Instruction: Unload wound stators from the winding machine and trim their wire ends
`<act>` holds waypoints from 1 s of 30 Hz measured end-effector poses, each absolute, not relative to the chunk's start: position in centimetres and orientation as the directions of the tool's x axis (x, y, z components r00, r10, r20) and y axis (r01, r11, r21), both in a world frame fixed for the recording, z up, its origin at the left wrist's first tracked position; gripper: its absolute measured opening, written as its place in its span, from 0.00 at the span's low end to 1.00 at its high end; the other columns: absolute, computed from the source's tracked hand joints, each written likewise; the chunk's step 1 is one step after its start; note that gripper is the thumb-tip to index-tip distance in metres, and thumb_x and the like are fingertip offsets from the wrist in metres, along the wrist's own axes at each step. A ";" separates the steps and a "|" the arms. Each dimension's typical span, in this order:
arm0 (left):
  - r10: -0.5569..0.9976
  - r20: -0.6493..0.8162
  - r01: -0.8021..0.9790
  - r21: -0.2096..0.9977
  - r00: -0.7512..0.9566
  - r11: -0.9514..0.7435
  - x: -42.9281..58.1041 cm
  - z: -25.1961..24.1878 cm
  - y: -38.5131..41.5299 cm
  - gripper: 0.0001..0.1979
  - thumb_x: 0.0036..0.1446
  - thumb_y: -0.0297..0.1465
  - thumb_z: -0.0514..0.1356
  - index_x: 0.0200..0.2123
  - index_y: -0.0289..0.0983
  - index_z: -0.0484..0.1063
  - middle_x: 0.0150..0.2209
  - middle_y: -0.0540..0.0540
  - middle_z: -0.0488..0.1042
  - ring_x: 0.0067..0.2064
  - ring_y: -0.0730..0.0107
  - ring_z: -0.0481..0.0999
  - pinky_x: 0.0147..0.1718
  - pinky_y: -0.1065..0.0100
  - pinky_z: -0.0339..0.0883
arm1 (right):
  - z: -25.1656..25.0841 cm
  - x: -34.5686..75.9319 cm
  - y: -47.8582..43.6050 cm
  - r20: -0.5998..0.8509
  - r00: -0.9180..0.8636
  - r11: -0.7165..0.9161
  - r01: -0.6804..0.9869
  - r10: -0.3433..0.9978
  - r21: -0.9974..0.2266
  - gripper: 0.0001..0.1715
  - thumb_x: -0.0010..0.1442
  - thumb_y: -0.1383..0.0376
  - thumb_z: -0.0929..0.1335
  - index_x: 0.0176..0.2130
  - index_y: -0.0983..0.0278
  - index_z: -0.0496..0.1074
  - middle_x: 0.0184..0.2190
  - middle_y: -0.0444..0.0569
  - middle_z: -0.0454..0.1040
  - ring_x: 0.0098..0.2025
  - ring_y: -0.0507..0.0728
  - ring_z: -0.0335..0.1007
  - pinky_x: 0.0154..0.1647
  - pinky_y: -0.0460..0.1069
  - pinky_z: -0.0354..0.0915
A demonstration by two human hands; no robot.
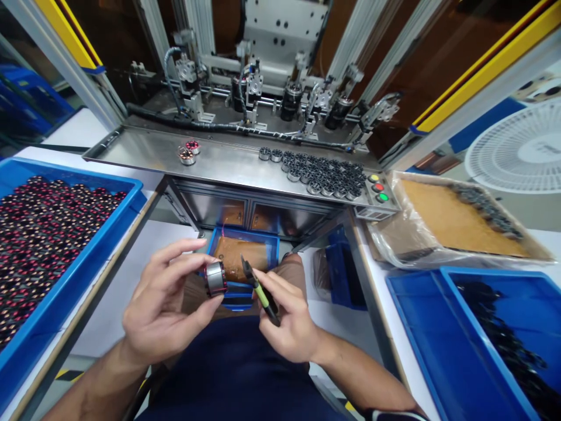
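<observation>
My left hand (169,304) pinches a motor stator (215,278), a short metal ring with dark and red edges, between thumb and fingers. Close by on the right, my right hand (287,313) is wrapped around a utility knife (262,294) with a black and yellow-green handle. Its dark tip points up and left, apart from the stator. Both hands are above my lap, over a blue bin (277,248) with brown sheet in it. Two wound stators (187,155) sit on the left part of the steel ledge (228,158).
Many dark-topped metal rings (324,169) crowd the ledge's right side, near a button panel (379,190). A blue tray (135,187) full of stators stands left. At right are a plastic-lined box (438,251), blue bins (416,304) and a fan (517,146). Machine fixtures (291,96) stand behind.
</observation>
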State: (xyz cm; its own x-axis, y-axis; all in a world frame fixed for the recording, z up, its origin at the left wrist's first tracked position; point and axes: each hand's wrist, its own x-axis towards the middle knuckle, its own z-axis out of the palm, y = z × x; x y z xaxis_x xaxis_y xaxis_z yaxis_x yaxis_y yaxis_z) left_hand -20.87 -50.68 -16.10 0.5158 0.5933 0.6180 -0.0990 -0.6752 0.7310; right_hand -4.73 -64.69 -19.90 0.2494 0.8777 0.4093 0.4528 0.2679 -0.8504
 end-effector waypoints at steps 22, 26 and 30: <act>0.438 0.624 -0.014 0.584 0.647 -0.812 -22.3 -16.3 -50.2 0.37 0.48 0.19 0.67 0.60 0.47 0.64 0.51 0.45 0.77 0.50 0.59 0.78 0.50 0.57 0.75 | -15.4 -4.7 -67.2 0.148 0.048 0.146 0.054 0.988 -0.988 0.50 0.43 0.80 0.61 0.64 0.59 0.59 0.41 0.51 0.73 0.41 0.55 0.73 0.42 0.53 0.74; 0.445 0.624 -0.043 0.609 0.642 -0.792 -22.4 -16.6 -50.2 0.37 0.47 0.19 0.67 0.59 0.48 0.64 0.51 0.46 0.78 0.50 0.58 0.78 0.50 0.57 0.76 | -15.4 -4.8 -67.0 0.139 0.048 0.138 0.027 0.989 -0.990 0.50 0.43 0.81 0.61 0.64 0.58 0.59 0.42 0.50 0.73 0.40 0.55 0.73 0.42 0.53 0.74; 0.443 0.621 -0.050 0.614 0.646 -0.787 -22.4 -16.5 -50.2 0.36 0.48 0.18 0.67 0.59 0.47 0.65 0.50 0.45 0.78 0.50 0.59 0.78 0.50 0.58 0.75 | -15.3 -4.9 -67.0 0.129 0.059 0.129 0.001 0.990 -0.992 0.50 0.44 0.81 0.61 0.64 0.58 0.60 0.41 0.50 0.73 0.40 0.54 0.73 0.42 0.53 0.74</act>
